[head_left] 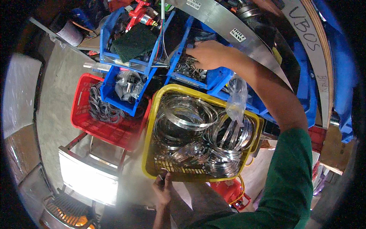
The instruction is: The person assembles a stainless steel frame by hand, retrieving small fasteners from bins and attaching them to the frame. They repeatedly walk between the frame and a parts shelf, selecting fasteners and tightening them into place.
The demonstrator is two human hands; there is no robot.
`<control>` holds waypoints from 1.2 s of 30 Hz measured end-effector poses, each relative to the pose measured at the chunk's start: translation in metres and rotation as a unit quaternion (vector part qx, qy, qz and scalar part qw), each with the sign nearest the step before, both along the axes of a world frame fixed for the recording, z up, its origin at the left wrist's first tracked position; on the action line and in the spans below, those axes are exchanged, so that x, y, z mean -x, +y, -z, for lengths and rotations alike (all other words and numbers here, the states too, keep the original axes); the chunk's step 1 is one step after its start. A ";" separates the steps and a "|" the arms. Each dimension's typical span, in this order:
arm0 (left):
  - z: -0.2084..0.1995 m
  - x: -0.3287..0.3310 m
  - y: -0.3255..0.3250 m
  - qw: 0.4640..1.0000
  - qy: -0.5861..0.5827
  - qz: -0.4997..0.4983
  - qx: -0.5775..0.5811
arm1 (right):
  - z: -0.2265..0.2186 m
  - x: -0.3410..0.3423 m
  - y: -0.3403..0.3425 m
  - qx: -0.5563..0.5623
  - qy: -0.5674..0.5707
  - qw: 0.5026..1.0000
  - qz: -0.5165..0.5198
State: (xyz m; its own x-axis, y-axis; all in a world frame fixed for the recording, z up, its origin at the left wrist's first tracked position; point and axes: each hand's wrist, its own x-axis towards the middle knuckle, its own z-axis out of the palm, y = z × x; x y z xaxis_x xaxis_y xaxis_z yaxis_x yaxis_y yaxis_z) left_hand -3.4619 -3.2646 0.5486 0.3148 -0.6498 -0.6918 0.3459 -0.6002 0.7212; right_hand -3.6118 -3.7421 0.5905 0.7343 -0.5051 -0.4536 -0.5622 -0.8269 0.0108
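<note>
My right hand (213,55) reaches over a blue bin (187,81) of small metal hardware (188,68). Its fingers bend down toward the pieces, with thumb and fingertips apart; I see nothing held between them. My left hand (162,191) is at the front edge of a yellow basket (148,152). Its thumb and fingers are closed around something small and partly hidden, which I cannot make out. Inside the basket lie large looped metal hose clamps (190,124), with bundles of smaller ones (223,164) toward the front.
Left of the yellow basket is a red basket (82,114) with grey looped pieces (103,101). A blue bin (127,105) with plastic-wrapped metal parts overhangs it. A dark green cloth (133,42) lies on another blue bin. A clear plastic bag (237,99) hangs over the yellow basket's far right edge.
</note>
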 end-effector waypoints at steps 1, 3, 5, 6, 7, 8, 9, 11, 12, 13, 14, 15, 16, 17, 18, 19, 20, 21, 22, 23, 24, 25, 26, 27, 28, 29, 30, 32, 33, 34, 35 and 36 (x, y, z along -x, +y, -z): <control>0.001 0.000 0.001 1.000 0.007 -0.004 -0.012 | 0.004 -0.002 0.001 0.008 0.001 1.000 -0.016; 0.003 0.000 0.003 0.999 0.021 -0.006 -0.039 | 0.010 -0.005 0.002 0.024 0.039 0.998 -0.045; 0.006 0.000 0.005 0.999 0.031 -0.015 -0.029 | 0.011 -0.003 0.002 0.041 0.047 0.997 -0.045; 0.007 -0.001 0.006 0.998 0.037 -0.020 -0.039 | 0.010 -0.002 0.003 0.050 0.043 0.997 -0.048; 0.008 -0.003 0.008 0.999 0.037 -0.013 -0.029 | 0.008 0.001 0.005 0.059 0.031 0.996 -0.058; 0.008 -0.003 0.009 0.999 0.042 -0.010 -0.030 | 0.004 0.006 0.006 0.074 0.016 0.994 -0.074; 0.009 -0.004 0.011 0.998 0.048 -0.006 -0.030 | 0.000 0.010 0.008 0.082 0.027 0.993 -0.075; 0.011 -0.005 0.012 1.000 0.011 0.016 -0.011 | -0.011 0.017 0.009 0.097 0.079 0.991 -0.054; 0.012 -0.006 0.012 1.000 -0.015 0.026 0.009 | -0.015 0.020 0.010 0.107 0.086 0.989 -0.051; 0.012 -0.006 0.012 1.000 -0.003 0.024 -0.005 | -0.019 0.023 0.010 0.098 0.094 0.990 -0.046; 0.013 -0.005 0.012 1.000 0.004 0.020 -0.005 | -0.024 0.027 0.009 0.098 0.072 0.991 -0.058; 0.014 -0.005 0.012 0.999 0.012 0.017 -0.025 | -0.026 0.029 0.008 0.098 0.050 0.991 -0.071; 0.013 -0.004 0.012 1.000 0.019 0.009 -0.016 | -0.025 0.030 0.009 0.101 0.065 0.990 -0.074; 0.013 -0.003 0.012 0.999 0.025 0.006 -0.027 | -0.024 0.030 0.008 0.103 0.079 0.989 -0.077; 0.012 -0.004 0.011 0.999 0.030 0.002 -0.039 | -0.020 0.028 0.009 0.105 0.091 0.987 -0.079; 0.011 -0.004 0.011 0.999 0.021 0.014 -0.035 | -0.015 0.025 0.008 0.103 0.097 0.987 -0.077; 0.010 -0.005 0.009 0.999 0.010 0.026 -0.030 | -0.009 0.021 0.008 0.101 0.102 0.987 -0.073; 0.011 -0.006 0.007 0.999 0.001 0.036 -0.024 | -0.003 0.017 0.006 0.101 0.107 0.987 -0.070; 0.009 -0.007 0.006 0.999 -0.012 0.045 -0.012 | 0.002 0.014 0.007 0.099 0.043 0.991 -0.076; 0.008 -0.008 0.005 0.998 -0.022 0.051 -0.002 | 0.007 0.011 0.007 0.096 -0.021 0.992 -0.083; 0.008 -0.008 0.003 0.997 -0.037 0.058 0.017 | 0.011 0.008 0.008 0.085 -0.061 0.991 -0.081; 0.007 -0.008 0.003 0.998 -0.021 0.055 -0.008 | 0.014 0.005 0.008 0.078 -0.044 0.993 -0.081; 0.007 -0.008 0.002 0.998 -0.010 0.052 -0.022 | 0.016 0.001 0.007 0.063 -0.004 0.995 -0.073; 0.007 -0.007 0.001 0.998 0.004 0.052 -0.043 | 0.018 -0.001 0.007 0.051 0.039 0.996 -0.064; 0.007 -0.007 0.001 0.998 0.003 0.050 -0.038 | 0.019 -0.002 0.007 0.054 0.041 0.996 -0.063; 0.007 -0.006 0.000 0.998 0.006 0.049 -0.039 | 0.019 -0.003 0.007 0.059 0.046 0.995 -0.064; 0.007 -0.006 0.000 0.998 0.010 0.044 -0.037 | 0.019 -0.002 0.007 0.066 0.034 0.995 -0.072; 0.007 -0.004 -0.001 0.998 -0.019 0.049 -0.032 | 0.018 -0.001 0.008 0.072 0.029 0.995 -0.062; 0.007 -0.004 -0.002 0.998 -0.034 0.046 -0.026 | 0.017 0.000 0.009 0.075 0.028 0.995 -0.058; 0.007 -0.003 -0.003 0.999 -0.023 0.038 -0.022 | 0.017 -0.001 0.009 0.084 0.023 0.993 -0.077; 0.006 -0.002 -0.003 0.999 -0.011 0.031 -0.021 | 0.017 -0.002 0.010 0.088 0.030 0.992 -0.090; 0.005 -0.001 -0.004 1.000 -0.003 0.020 -0.010 | 0.017 -0.004 0.010 0.093 0.035 0.990 -0.103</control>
State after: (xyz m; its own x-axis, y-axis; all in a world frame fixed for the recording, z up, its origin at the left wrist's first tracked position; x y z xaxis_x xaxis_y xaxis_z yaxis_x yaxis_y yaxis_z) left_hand -3.4606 -3.2690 0.5438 0.2925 -0.6480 -0.7032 0.3179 -0.6277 0.7106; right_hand -3.6078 -3.7322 0.5739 0.7999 -0.4280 -0.4208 -0.3750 -0.9038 0.2064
